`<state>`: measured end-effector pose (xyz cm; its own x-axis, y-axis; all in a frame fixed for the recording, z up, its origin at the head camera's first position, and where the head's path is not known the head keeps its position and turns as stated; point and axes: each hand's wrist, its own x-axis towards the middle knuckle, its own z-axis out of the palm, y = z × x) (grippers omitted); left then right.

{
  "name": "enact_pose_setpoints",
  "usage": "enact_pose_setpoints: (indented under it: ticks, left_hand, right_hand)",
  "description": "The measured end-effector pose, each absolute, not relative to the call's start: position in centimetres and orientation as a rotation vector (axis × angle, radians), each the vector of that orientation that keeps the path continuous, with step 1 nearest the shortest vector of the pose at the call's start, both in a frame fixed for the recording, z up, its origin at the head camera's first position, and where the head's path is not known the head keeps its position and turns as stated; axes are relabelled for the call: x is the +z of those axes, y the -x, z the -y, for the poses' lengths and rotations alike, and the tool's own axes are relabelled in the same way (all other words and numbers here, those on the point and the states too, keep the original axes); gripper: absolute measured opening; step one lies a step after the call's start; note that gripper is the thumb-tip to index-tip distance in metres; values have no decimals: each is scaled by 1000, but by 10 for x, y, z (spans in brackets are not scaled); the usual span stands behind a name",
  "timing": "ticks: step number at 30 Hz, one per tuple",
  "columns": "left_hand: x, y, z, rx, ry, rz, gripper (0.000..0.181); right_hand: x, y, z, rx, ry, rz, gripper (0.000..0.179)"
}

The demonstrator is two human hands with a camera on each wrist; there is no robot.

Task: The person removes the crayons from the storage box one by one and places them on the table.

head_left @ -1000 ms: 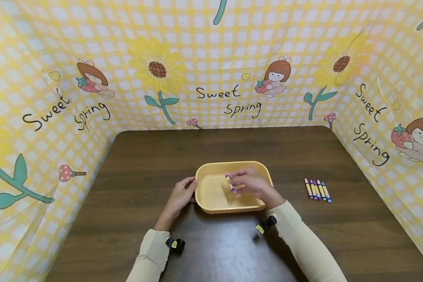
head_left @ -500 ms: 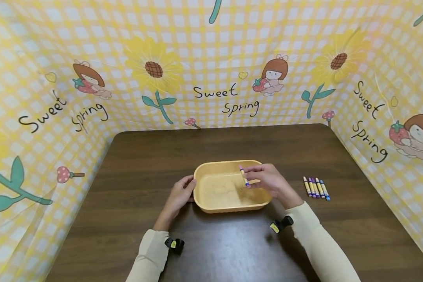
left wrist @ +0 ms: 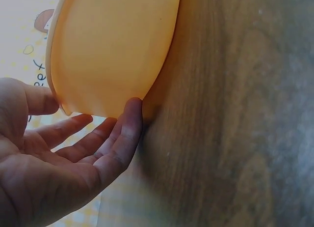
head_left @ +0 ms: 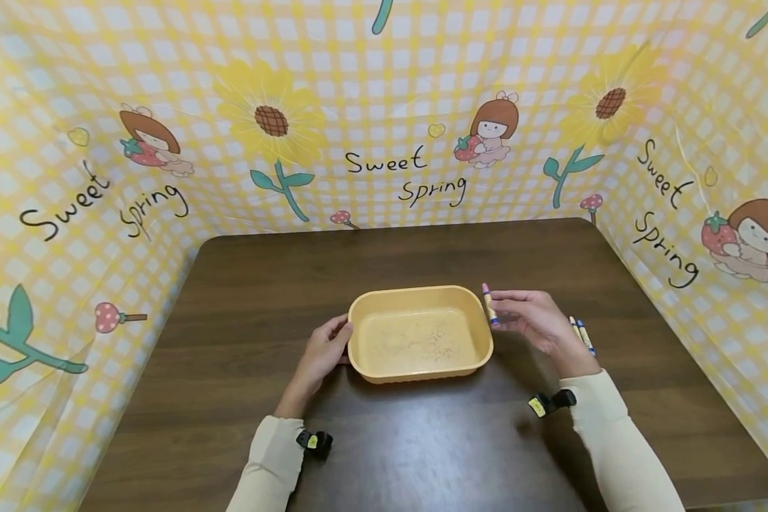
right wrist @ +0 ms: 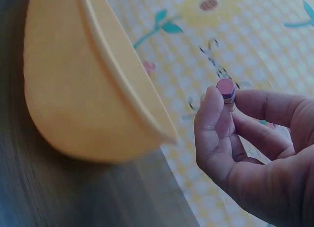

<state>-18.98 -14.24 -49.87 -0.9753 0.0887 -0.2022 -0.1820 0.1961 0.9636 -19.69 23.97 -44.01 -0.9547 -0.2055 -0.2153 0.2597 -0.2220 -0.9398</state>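
A yellow plastic basin (head_left: 416, 371) sits on the table, its inside bare. At its left end my left hand (head_left: 323, 348) holds it, thumb on the rim and fingers against the end wall; the left wrist view shows this hand (left wrist: 73, 153) from the palm side. Just past the basin's right end, my right hand (head_left: 537, 320) pinches a crayon (head_left: 489, 304) upright, pink end up and blue end down. In the right wrist view the crayon's pink end (right wrist: 225, 86) shows between thumb and fingertips. More crayons (head_left: 585, 336) lie behind the right hand, partly hidden by it.
The dark wood table (head_left: 281, 270) stretches around the basin. A yellow checked cloth (head_left: 358, 85) with printed flowers and figures hangs around its back and sides.
My right hand has carried the crayon rightward, from over the basin's inside to beyond its right end, now covering some of the loose crayons. My left hand stays at the basin's left end.
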Motion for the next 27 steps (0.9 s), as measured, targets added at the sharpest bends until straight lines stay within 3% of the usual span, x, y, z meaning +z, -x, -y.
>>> enact_pose_setpoints:
  ticks: [5,15,27]
  left_hand:
    - [-501,192,140,1851,83,-2259,46]
    - [-502,194,140,1843,110,-2253,45]
    - [-500,193,141,1849,101,-2237,47]
  right_hand:
    - [-440,188,-280,-2339,-80,-1689,35]
    - [-445,174,-356,-2461,-185,-1624,32]
    - [-466,161,-413,-2339,-396,-1730,31]
